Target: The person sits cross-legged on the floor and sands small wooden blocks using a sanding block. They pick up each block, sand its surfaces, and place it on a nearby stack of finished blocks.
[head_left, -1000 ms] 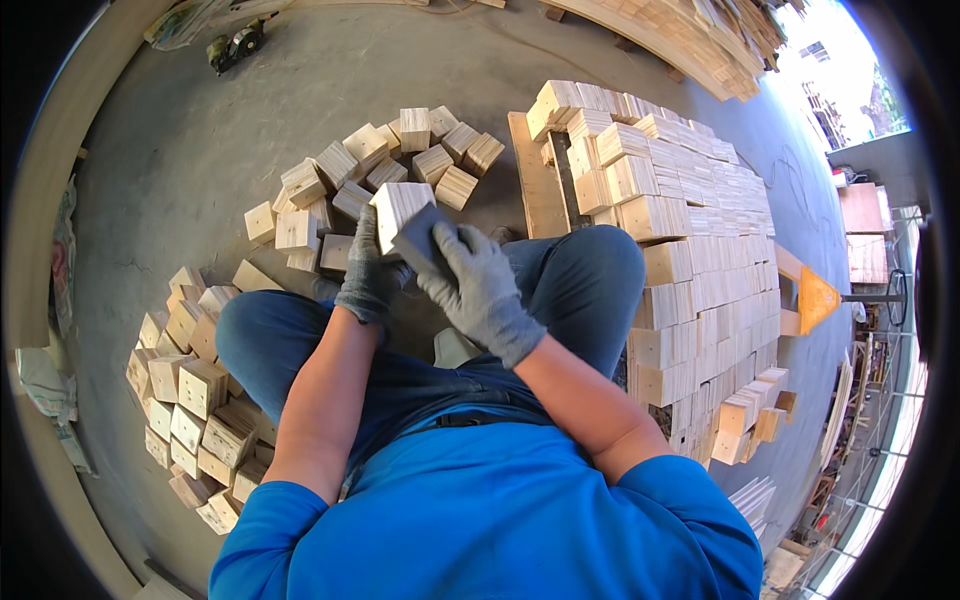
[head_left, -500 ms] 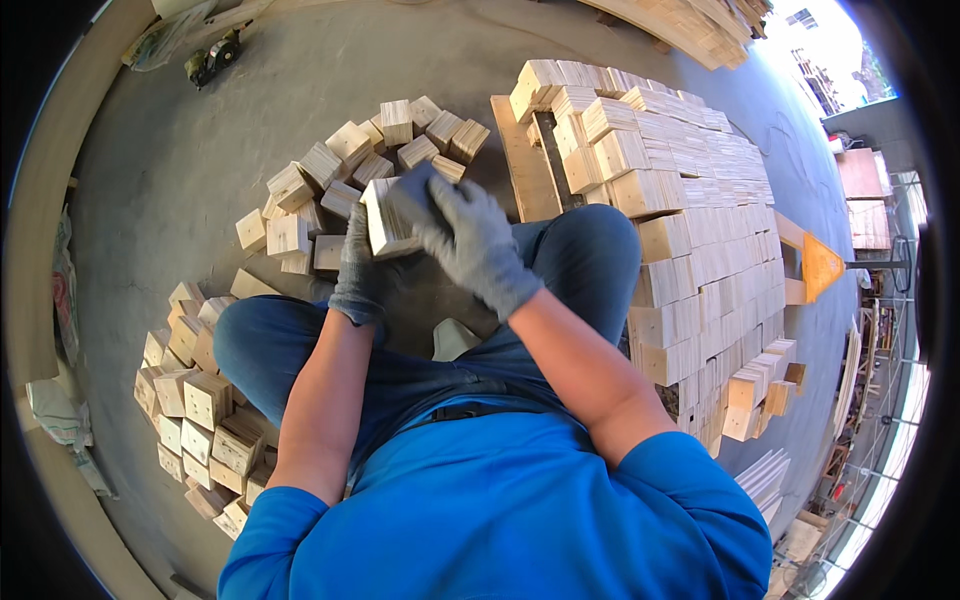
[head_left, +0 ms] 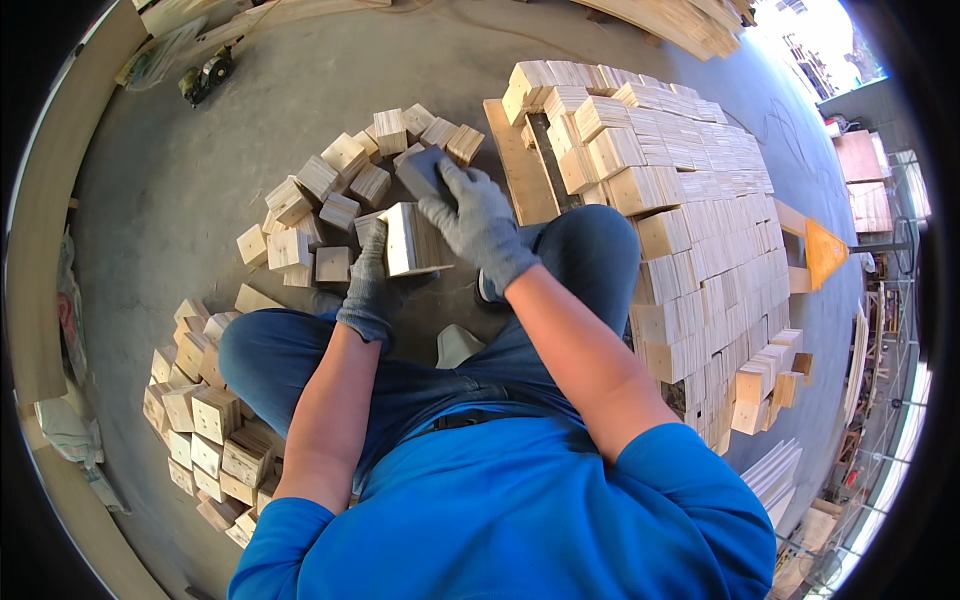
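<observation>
The person sits on a grey concrete floor (head_left: 200,180) with knees spread, both hands in grey work gloves. The left hand (head_left: 368,285) is closed around the near side of a square plywood block (head_left: 415,240), holding it upright above the floor between the knees. The right hand (head_left: 480,225) is clamped on a dark grey sanding block (head_left: 422,172) that rests against the top edge of the plywood block. Just beyond lies a loose heap of similar blocks (head_left: 340,190). A second heap of blocks (head_left: 205,420) lies by the left knee. To the right, neat stacked rows of blocks (head_left: 690,230) reach toward the floor's far right.
</observation>
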Available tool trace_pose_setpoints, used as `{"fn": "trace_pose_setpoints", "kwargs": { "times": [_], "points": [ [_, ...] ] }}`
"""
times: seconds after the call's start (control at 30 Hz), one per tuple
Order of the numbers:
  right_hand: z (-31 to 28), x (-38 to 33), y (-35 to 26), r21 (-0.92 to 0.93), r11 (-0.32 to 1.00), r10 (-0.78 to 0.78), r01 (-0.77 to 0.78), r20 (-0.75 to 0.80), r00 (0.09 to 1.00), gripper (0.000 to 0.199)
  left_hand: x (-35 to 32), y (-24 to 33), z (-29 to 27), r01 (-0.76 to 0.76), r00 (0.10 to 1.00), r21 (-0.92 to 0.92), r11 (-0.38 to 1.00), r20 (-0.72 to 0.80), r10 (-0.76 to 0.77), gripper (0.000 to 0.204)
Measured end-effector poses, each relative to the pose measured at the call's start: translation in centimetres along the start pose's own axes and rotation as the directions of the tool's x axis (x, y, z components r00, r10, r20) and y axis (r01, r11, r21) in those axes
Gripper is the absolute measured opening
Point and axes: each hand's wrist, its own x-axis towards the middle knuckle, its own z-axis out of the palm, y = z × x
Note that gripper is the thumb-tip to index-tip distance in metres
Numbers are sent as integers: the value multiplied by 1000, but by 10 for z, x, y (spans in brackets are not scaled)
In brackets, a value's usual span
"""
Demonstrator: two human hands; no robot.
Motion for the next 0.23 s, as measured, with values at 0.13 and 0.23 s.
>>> {"fn": "trace_pose_setpoints", "kwargs": {
  "times": [0.13, 0.23],
  "points": [
    [0, -65, -32, 91, 983, -166, 158, 96, 981, 68, 8, 10, -10, -47, 999, -137, 989, 16, 50, 77],
    [14, -79, -25, 29, 982, -190, 188, 107, 976, 75, 8, 10, -22, -46, 998, -138, 989, 24, 50, 79]
  ]
}}
